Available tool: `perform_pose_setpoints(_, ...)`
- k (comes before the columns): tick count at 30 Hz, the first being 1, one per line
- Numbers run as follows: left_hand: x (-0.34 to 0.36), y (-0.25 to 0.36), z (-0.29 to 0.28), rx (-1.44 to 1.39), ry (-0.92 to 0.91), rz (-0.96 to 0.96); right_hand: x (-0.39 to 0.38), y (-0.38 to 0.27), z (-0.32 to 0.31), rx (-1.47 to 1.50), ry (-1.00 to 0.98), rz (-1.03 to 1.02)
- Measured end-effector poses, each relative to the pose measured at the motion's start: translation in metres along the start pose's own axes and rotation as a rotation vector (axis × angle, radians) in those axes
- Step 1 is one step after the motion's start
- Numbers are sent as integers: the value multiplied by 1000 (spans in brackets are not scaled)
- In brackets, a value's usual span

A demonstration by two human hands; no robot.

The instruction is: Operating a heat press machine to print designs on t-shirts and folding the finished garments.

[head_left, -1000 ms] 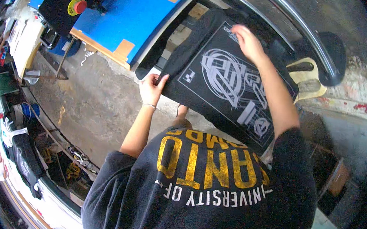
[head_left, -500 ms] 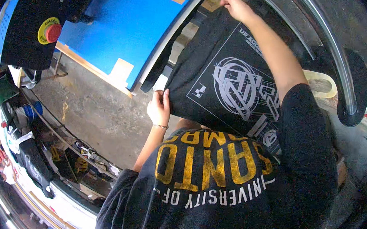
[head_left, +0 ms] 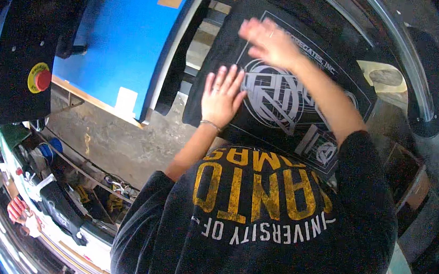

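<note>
A black cloth with a large light-grey print [head_left: 276, 104] lies spread in front of my body, smooth over most of its surface. Whether it is a whole garment cannot be told. My left hand [head_left: 223, 95] rests palm down on its left part, fingers spread, a thin bracelet at the wrist. Over the upper part of the print is my right hand [head_left: 273, 42], somewhat smeared by motion, with fingers stretched out and holding nothing. Whether the right palm touches the cloth is unclear. My right forearm covers part of the print.
Left of the cloth stands a machine with a blue flat bed [head_left: 118, 35] and a red emergency button [head_left: 42, 80] on a black housing. A curved metal tube [head_left: 399, 54] runs along the right. At lower left, another person's hand [head_left: 16, 209] shows beside a cluttered bench.
Both hands have let go of the cloth's left edge. The cloth now lies flatter; my left hand has moved up and right onto it, my right hand down over the print.
</note>
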State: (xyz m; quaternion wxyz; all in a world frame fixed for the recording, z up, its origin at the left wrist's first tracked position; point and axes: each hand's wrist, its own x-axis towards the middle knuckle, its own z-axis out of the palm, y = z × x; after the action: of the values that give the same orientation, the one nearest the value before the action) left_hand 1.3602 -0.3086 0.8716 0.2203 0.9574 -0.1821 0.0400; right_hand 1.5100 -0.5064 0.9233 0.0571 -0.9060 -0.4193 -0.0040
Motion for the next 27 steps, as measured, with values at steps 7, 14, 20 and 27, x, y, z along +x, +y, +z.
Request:
perform_pose_setpoints(7, 15, 4, 3, 79, 69, -142, -43, 106, 16, -119, 262, 611)
perform_pose_setpoints(14, 157, 32, 31, -106, 239, 310, -63, 96, -16, 165, 17, 1091)
perform_pose_setpoints(20, 323, 32, 45, -203, -189, 354, -60, 106, -22, 544, -46, 927)
perform_pose_setpoints(27, 330, 25, 43, 13, -456, 143, -197, 96, -22, -158, 383, 876)
